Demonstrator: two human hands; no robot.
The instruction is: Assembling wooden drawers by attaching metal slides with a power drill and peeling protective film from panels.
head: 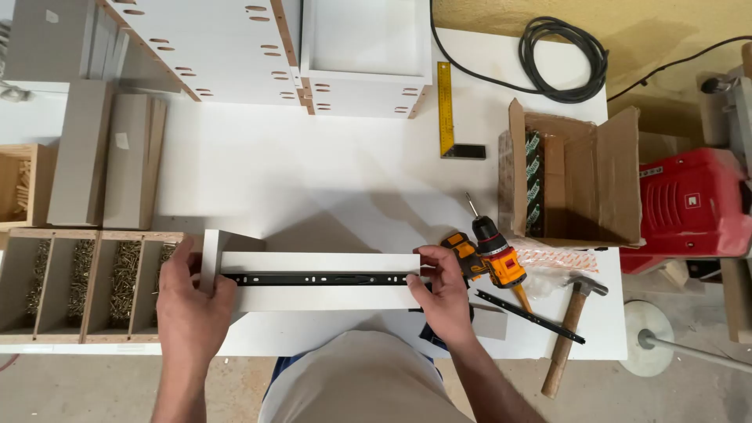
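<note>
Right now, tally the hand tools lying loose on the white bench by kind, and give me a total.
Cordless drill: 1
Hammer: 1
Try square: 1
Total: 3 tools, all right of the white panel held by the left hand and right hand.

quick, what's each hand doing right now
Left hand: closed around the left end of the white drawer panel.
Right hand: gripping the panel's right end, by the black drawer slide.

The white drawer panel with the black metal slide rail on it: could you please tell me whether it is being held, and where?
Yes. The left hand grips the white drawer panel at its left corner end, the right hand its right end, beside the black metal slide rail.
</note>
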